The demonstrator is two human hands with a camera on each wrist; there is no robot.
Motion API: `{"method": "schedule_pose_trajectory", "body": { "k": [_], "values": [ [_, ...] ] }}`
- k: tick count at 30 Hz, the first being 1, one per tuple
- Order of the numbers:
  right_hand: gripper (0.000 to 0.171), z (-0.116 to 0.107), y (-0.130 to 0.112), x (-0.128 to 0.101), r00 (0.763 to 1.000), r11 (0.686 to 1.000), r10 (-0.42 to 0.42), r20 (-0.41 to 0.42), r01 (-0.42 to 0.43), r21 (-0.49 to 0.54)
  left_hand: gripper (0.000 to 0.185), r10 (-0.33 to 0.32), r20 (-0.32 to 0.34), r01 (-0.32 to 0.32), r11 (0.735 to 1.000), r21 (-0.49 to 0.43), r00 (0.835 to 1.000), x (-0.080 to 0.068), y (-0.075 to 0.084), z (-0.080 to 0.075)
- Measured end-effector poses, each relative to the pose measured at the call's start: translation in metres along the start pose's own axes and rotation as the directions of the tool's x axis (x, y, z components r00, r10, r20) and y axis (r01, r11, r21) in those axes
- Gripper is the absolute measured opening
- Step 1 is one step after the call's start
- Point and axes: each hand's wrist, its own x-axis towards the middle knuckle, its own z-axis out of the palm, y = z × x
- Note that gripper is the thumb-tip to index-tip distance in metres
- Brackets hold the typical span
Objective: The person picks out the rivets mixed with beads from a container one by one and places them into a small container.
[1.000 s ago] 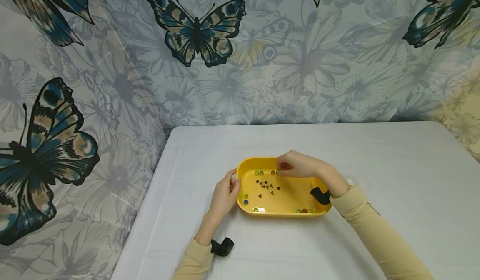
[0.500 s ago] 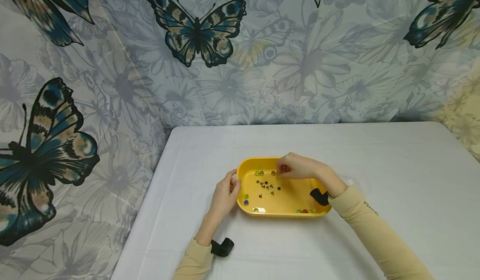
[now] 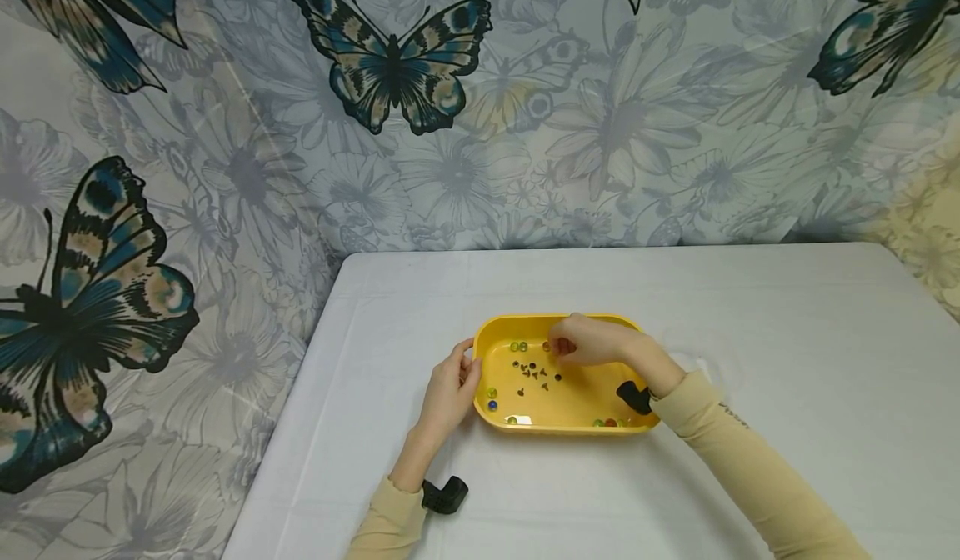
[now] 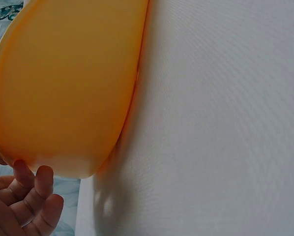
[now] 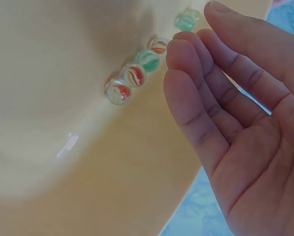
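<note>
on the left, the left hand (image 3: 451,387) rests against the left end of the yellow tray (image 3: 570,427), forearm coming up from the near edge of the white table (image 3: 787,310) with a black wrist camera (image 3: 444,494) strapped below the sleeve. in the left wrist view the fingers (image 4: 36,196) are curled under the tray's rounded outer wall (image 4: 63,88), touching it — the thumb side is out of sight, so whether it truly clamps the rim i cannot tell.

the tray sits near the middle of the table, long side toward the person. inside it, a scatter of small dark bits (image 3: 534,372) lies left of centre, and glass marbles (image 3: 517,347) lie along the walls and corners.

to the right, the right hand (image 3: 588,340) reaches in over the far wall, wrist bent, palm down, forearm angled in from the lower right. the right wrist view shows its fingers (image 5: 196,98) straight and pressed side by side, palm open, holding nothing — the fingertips are just beside a row of striped marbles (image 5: 134,73) along the inner wall, not touching them.
</note>
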Motion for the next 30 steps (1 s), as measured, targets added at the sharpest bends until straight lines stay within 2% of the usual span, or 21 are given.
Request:
{"method": "schedule_pose_trajectory", "body": {
  "k": [21,30],
  "values": [
    [0.008,0.007,-0.001,0.005,0.998,1.0,0.015,0.06,-0.016,0.024,0.037,0.003,0.006,-0.003,1.0,0.008,1.0,0.0,-0.001,0.0],
    [0.01,0.011,-0.001,0.007,0.995,0.998,0.055,0.082,-0.055,-0.002,0.037,-0.005,0.009,0.004,1.0,0.013,1.0,0.0,-0.001,0.0]
  ]
}}
